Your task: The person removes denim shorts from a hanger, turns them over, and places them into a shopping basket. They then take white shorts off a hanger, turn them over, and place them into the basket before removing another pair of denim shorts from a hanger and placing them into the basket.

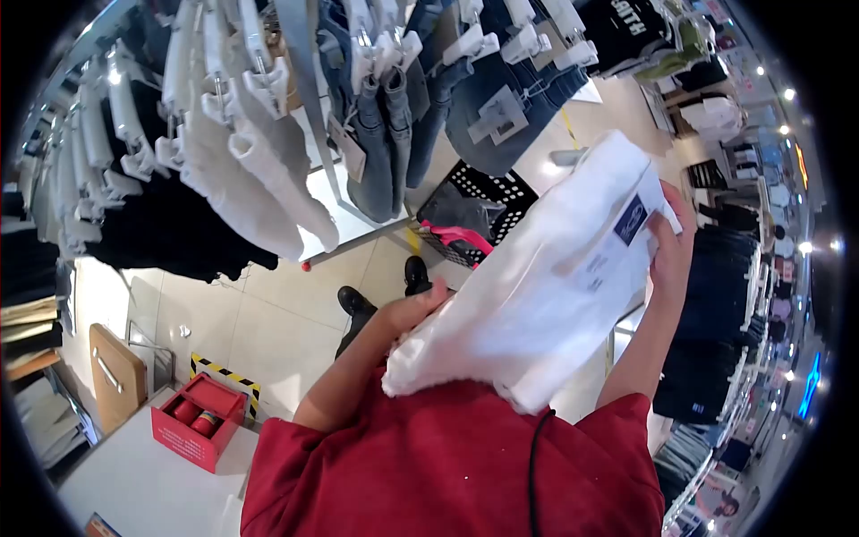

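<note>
White garment (pixel 537 277) is before you, long axis slanting up to your right; your right grip (pixel 671 231) closes on its navy-labelled end, left grip (pixel 413 311) at its near-left edge, closure unclear.

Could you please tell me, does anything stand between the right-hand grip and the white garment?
Nothing visible does. The right-hand grip holds the white garment by its edge, near the dark label.
</note>
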The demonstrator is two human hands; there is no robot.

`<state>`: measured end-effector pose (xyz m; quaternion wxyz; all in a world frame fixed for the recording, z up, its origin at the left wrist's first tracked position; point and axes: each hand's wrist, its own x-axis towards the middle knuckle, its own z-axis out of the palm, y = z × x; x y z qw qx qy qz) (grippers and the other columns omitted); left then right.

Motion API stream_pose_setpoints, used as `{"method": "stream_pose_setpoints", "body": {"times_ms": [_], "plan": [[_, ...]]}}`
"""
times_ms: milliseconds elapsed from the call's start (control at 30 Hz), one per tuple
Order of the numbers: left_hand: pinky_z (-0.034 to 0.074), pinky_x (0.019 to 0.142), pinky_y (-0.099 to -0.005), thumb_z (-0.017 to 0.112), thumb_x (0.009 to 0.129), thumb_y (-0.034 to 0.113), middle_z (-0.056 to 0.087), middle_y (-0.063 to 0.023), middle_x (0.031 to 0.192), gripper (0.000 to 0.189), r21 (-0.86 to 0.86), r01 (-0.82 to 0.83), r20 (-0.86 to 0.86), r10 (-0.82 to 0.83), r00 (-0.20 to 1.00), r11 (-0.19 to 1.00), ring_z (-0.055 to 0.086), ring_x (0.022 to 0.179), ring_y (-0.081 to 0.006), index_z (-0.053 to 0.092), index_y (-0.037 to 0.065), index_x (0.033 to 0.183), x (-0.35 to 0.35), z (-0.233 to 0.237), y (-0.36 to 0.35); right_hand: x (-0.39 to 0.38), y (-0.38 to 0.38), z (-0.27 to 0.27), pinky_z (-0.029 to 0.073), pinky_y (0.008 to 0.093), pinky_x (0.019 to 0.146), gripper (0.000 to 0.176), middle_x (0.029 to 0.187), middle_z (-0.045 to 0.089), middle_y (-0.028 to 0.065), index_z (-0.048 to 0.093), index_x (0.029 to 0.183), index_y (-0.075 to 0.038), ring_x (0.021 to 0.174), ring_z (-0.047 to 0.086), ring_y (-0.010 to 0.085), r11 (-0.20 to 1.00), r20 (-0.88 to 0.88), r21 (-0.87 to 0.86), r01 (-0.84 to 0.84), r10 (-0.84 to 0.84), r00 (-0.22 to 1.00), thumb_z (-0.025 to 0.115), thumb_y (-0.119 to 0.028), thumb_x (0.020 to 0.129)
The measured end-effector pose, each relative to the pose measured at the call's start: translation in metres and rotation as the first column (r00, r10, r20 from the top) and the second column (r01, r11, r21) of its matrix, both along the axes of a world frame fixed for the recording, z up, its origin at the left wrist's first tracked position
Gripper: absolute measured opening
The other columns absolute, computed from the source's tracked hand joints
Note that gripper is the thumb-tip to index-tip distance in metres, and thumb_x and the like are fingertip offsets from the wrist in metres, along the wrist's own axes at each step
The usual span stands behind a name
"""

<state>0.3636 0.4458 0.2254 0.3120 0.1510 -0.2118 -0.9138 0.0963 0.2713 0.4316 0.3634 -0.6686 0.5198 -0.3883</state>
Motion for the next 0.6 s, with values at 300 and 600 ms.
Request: {"method": "stream_pose_setpoints", "body": {"times_ms": [300, 600], "plan": [[0.046, 0.091, -0.0323, 0.038, 0.096, 0.037, 0.059, -0.0099, 0.114, 0.047, 0.396, -0.087, -0.060, 0.120, 0.991, 0.914, 0.060, 0.101, -0.0197, 0.046, 0.002, 0.127, -0.085, -0.012, -0.013, -0.021, 0.068, -0.060, 0.042, 0.0334, 0.090, 0.033, 0.107, 0.060, 0.0134, 0.057, 0.114, -0.003, 0.101, 0.057, 0.0271, 0.995, -0.485, -0.059, -0.082, 0.043, 0.873, 0.052, -0.003, 0.082], [0.041, 0.098, -0.0363, 0.022, 0.098, 0.050, 0.046, -0.0121, 0.131, 0.061, 0.560, -0.364, 0.103, 0.374, 0.922, 0.744, 0.046, 0.120, -0.0251, 0.035, 0.005, 0.136, -0.143, 0.039, -0.093, -0.056, 0.050, -0.130, 0.042, 0.0445, 0.091, 0.063, 0.115, 0.053, 0.0172, 0.048, 0.123, -0.006, 0.106, 0.050, 0.0381, 0.911, -0.294, 0.023, -0.412, 0.400, 0.868, 0.071, -0.007, 0.065]]}}
